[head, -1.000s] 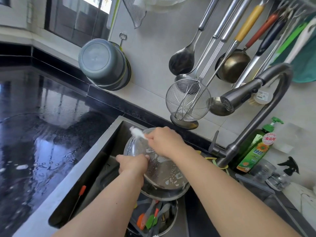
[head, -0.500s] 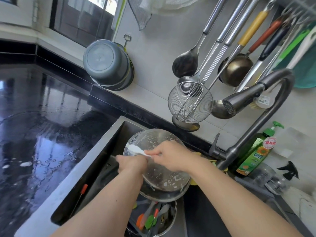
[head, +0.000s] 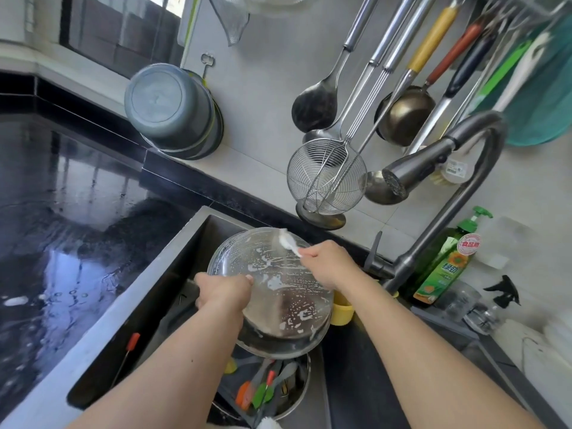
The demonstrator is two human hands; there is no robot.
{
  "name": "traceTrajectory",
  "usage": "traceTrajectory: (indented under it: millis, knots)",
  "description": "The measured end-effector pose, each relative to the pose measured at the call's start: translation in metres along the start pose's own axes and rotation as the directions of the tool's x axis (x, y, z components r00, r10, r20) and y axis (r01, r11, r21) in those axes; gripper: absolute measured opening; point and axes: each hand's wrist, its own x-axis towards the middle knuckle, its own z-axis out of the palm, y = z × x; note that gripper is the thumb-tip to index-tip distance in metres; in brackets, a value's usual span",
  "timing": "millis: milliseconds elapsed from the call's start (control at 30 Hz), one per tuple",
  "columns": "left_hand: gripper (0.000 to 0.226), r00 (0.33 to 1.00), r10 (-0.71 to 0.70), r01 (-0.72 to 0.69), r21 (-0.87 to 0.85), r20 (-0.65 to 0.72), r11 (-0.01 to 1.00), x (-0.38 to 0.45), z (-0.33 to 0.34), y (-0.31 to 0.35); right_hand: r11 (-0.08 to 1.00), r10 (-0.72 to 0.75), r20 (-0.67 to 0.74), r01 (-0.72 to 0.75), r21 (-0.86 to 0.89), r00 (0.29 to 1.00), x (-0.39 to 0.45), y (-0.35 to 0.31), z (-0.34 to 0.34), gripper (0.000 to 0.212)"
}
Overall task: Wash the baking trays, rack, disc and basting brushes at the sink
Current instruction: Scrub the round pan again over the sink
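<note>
A round metal tray (head: 278, 289), streaked with white suds, is tilted over the sink (head: 192, 243). My left hand (head: 224, 291) grips its left rim. My right hand (head: 328, 263) holds a white soapy cloth (head: 288, 241) against the tray's far rim. Below it, a metal bowl (head: 301, 394) in the sink holds orange and green basting brushes (head: 257, 394) and dark utensils. What lies under the tray is hidden.
A grey faucet (head: 433, 162) arches over the sink from the right. A green dish soap bottle (head: 445, 261) and a spray bottle (head: 495, 305) stand beside it. Ladles and a wire skimmer (head: 326, 178) hang on the wall. A red-handled tool (head: 127, 357) lies on the wet black counter (head: 62, 212).
My right hand has swept the cloth from the tray's left rim up to its far right rim. My left hand stays on the tray's left rim.
</note>
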Motion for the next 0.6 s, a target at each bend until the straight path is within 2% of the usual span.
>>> traceTrajectory:
  millis: [67, 167, 367, 467, 533, 600]
  knots:
    - [0.088, 1.0, 0.001, -0.001, -0.006, 0.001, 1.0, -0.001, 0.0, 0.0, 1.0, -0.008, 0.026, 0.008, -0.003, 1.0, 0.006, -0.004, 0.0, 0.031]
    - [0.088, 1.0, 0.002, -0.002, -0.008, 0.005, 1.0, -0.001, -0.001, 0.0, 0.988, 0.121, -0.088, -0.128, -0.082, 0.989, 0.016, 0.006, -0.004, 0.028]
    - [0.086, 1.0, 0.002, -0.002, -0.007, -0.013, 1.0, -0.002, -0.001, -0.001, 0.953, 0.255, -0.062, -0.261, -0.15, 0.965, 0.008, 0.022, -0.015, 0.017]
    - [0.088, 1.0, 0.0, 0.0, 0.011, -0.021, 1.0, -0.003, -0.002, 0.0, 0.965, 0.226, -0.063, -0.232, -0.122, 0.972, 0.001, 0.034, -0.018, 0.019]
    - [0.088, 1.0, -0.003, 0.003, 0.019, -0.023, 1.0, -0.002, -0.003, 0.001, 0.957, 0.218, -0.016, -0.217, -0.195, 0.976, -0.015, 0.038, -0.02, 0.025]
    - [0.088, 1.0, 0.001, -0.001, 0.027, -0.024, 1.0, -0.002, -0.003, 0.001, 0.923, 0.27, 0.057, -0.242, -0.299, 0.961, -0.032, 0.035, -0.024, 0.037]
